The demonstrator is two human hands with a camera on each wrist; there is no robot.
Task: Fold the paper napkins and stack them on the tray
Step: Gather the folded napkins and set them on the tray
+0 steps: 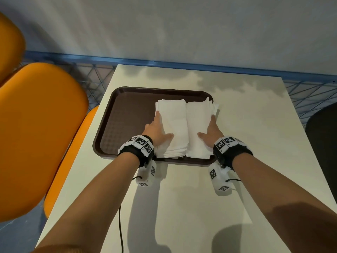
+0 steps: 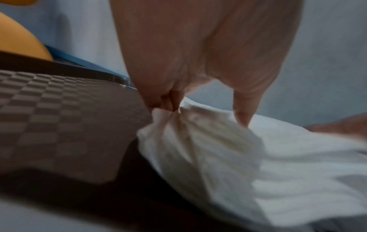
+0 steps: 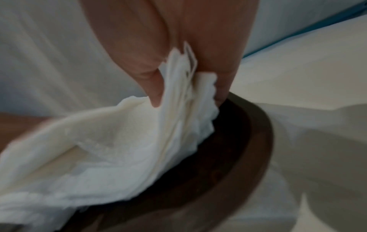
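Note:
A brown tray (image 1: 127, 115) lies on the white table (image 1: 255, 125). Its right half holds two side-by-side stacks of folded white napkins: a left stack (image 1: 173, 121) and a right stack (image 1: 197, 115). My left hand (image 1: 156, 127) holds the left stack's outer edge, thumb on top and fingers along the side. My right hand (image 1: 209, 128) holds the right stack's outer edge the same way. In the left wrist view the napkins (image 2: 208, 149) bunch up against the fingers above the tray (image 2: 59, 102). In the right wrist view the napkin edges (image 3: 178, 94) stand pinched between thumb and fingers by the tray rim (image 3: 248, 141).
Orange chairs (image 1: 40, 125) stand close along the table's left side. A dark rounded object (image 1: 324, 143) sits at the right. A blue rail with mesh (image 1: 182, 63) runs behind the table under a grey wall. A black cable (image 1: 120, 225) hangs from my left wrist.

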